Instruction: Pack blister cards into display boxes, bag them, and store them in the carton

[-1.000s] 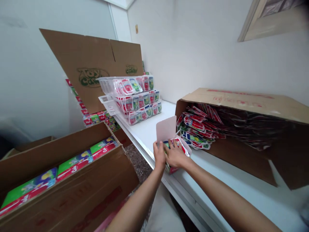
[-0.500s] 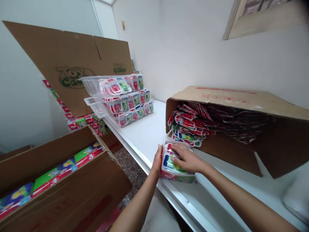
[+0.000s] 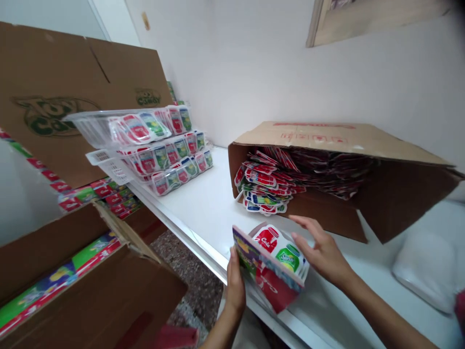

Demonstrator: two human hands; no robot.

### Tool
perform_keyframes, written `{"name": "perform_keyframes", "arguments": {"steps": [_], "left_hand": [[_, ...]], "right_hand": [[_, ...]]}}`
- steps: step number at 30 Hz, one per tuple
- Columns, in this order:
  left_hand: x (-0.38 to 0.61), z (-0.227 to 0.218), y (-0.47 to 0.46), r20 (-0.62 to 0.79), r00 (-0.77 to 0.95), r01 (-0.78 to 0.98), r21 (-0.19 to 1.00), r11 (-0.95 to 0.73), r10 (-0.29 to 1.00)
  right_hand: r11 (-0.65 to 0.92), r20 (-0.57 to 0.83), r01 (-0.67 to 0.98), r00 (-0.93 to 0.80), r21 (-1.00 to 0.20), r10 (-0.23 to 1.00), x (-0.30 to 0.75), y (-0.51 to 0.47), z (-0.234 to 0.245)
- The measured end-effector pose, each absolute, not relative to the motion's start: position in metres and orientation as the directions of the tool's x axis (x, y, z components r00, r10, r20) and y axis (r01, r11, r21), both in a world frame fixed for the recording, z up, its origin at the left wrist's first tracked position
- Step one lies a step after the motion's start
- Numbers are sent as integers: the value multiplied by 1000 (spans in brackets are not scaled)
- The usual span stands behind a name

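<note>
A small printed carton (image 3: 267, 271) sits tilted at the near edge of the white table, its red, green and purple panel facing me. Inside lie bottle-shaped packets (image 3: 281, 249), red ones marked Cola and a green one marked Sprite. My left hand (image 3: 236, 286) holds the carton at its left side, some of its fingers hidden. At the right rim is my right hand (image 3: 323, 252), open with fingers apart; whether a fingertip touches the packets I cannot tell. Behind it, a cardboard box (image 3: 327, 138) on its side holds a heap of similar packets (image 3: 267, 179).
Clear plastic trays (image 3: 170, 167) of packets are stacked at the left on the white table (image 3: 192, 208). An open carton (image 3: 90, 291) of printed boxes stands lower left, and a large Toy Candy carton (image 3: 109, 68) behind. A white wrapped bundle (image 3: 425, 271) lies right.
The carton has turned and tipped, and its printed panel now shows. My right hand has lifted off the packets and moved right. The camera view has shifted right.
</note>
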State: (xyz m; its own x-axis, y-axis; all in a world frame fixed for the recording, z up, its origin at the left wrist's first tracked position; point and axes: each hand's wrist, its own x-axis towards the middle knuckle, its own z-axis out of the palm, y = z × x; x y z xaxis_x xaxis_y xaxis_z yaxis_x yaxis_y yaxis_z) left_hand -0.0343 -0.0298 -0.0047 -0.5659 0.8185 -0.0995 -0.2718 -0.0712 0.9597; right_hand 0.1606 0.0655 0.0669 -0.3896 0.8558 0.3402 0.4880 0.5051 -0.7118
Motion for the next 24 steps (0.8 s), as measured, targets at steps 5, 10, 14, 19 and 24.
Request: {"name": "perform_keyframes", "arguments": {"steps": [5, 10, 14, 19, 24], "left_hand": [[-19, -1, -57, -97, -386, -246, 969, -1, 917], [-10, 25, -48, -56, -232, -165, 986, 17, 971], [-5, 25, -42, -75, -206, -112, 992, 53, 976], [-17, 17, -41, -19, -170, 33, 999, 24, 985], [-39, 57, -1, 437, -138, 491, 810, -322, 889]], "right_hand": [[479, 294, 569, -390, -668, 873, 199, 50, 56], [781, 252, 292, -834, -552, 491, 185, 76, 85], [825, 120, 144, -962, -546, 247, 164, 81, 95], [810, 60, 171, -968, -561, 245, 160, 73, 95], [777, 244, 208, -874, -594, 421, 180, 76, 87]]}}
